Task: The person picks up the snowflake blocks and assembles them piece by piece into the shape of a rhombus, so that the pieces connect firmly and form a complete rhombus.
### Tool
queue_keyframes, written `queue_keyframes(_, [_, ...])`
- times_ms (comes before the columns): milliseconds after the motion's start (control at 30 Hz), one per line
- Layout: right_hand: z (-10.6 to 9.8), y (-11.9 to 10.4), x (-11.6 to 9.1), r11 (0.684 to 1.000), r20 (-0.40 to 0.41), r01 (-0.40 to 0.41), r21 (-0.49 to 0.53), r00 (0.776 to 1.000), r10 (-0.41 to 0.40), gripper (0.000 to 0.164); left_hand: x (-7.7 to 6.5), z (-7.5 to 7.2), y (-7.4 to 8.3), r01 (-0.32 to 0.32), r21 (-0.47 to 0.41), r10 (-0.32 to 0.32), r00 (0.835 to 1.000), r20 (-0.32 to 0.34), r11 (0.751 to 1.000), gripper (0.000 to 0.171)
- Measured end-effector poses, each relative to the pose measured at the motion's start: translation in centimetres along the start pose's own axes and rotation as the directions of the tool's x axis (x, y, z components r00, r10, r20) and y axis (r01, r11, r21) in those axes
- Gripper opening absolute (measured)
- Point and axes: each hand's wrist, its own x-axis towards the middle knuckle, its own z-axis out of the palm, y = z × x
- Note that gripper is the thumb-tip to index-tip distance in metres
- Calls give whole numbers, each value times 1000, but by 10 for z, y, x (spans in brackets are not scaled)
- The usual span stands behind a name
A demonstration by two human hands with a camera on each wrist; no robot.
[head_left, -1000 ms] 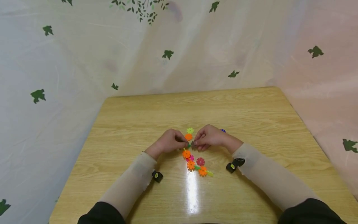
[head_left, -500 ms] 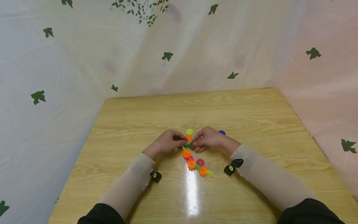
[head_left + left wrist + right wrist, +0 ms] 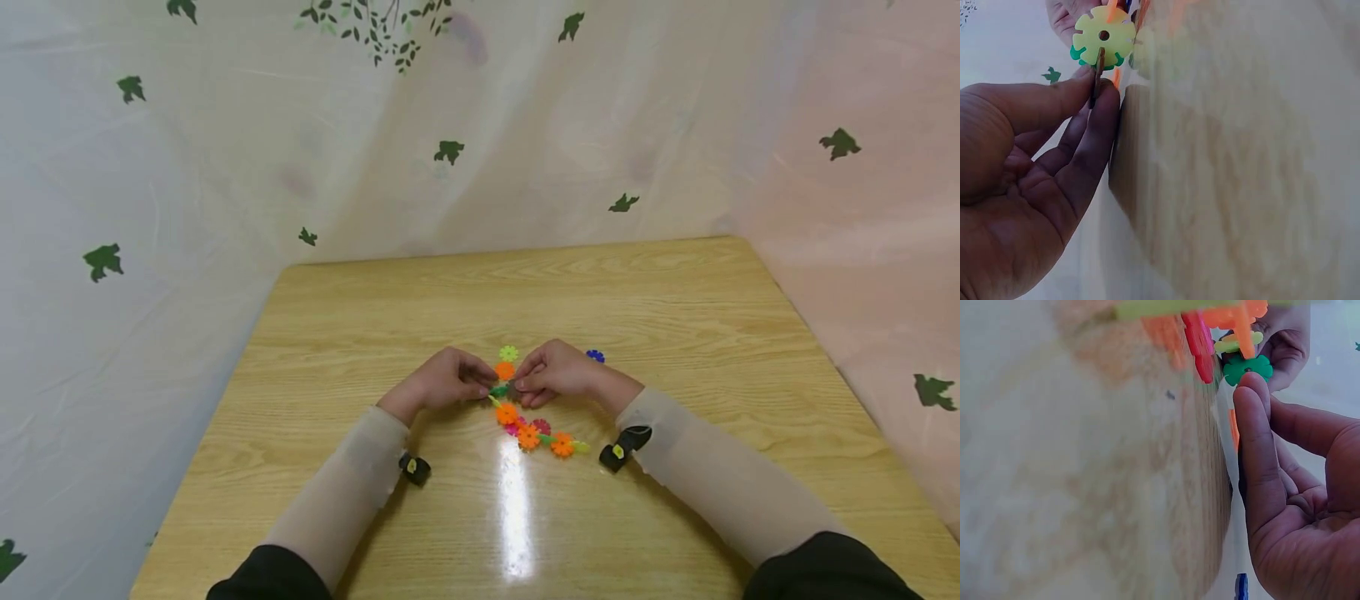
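Observation:
My left hand (image 3: 448, 382) pinches a thin brown disc (image 3: 1099, 69), seen edge-on in the left wrist view, at the slotted rim of a yellow-green disc (image 3: 1113, 47). Thumb and fingertips of my right hand (image 3: 558, 372) pinch a dark flower-shaped disc (image 3: 513, 389), largely covered by the fingers. Between both hands is a green notched disc (image 3: 499, 390), close to the right fingertips in the right wrist view. From there a chain of interlocked discs runs toward the front right, with an orange disc (image 3: 507, 413) near its start and a yellow one (image 3: 582, 447) at its end.
Beyond the hands, an orange disc (image 3: 505, 370) and a lime flower-shaped disc (image 3: 509, 353) lie on the wooden table (image 3: 375, 317). A blue disc (image 3: 595, 356) sits behind the right wrist. A red disc (image 3: 542, 427) shows beside the chain. A printed curtain (image 3: 525, 108) hangs behind.
The chain of discs has swung to the right and slightly away from me, now overlapping the red disc. My left hand has shifted slightly left; the right has barely moved.

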Motion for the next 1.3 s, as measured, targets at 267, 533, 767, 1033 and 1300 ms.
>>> queue_keyframes(267, [-3,-1,-2,1000,-26,6,-17,1000,-6,20,5,4,-1,31,-149,-31,1000,2,988,16])
queue_keyframes(533, [-4,-4,-2,1000,-31,23,-5,999,-23,20,10,7,-5,88,-264,-94,996,-11,961,16])
queue_keyframes(767, [-1,-8,-1,1000,-50,23,0,998,-23,16,11,8,-3,105,-287,-117,993,-28,952,15])
queue_keyframes(1033, [-1,-5,5,1000,-52,11,18,999,-10,14,11,11,-5,91,-333,-114,992,-51,938,11])
queue_keyframes(1300, [1,-7,5,1000,-47,9,20,999,-8,15,10,12,-7,62,-322,-91,993,-77,945,10])
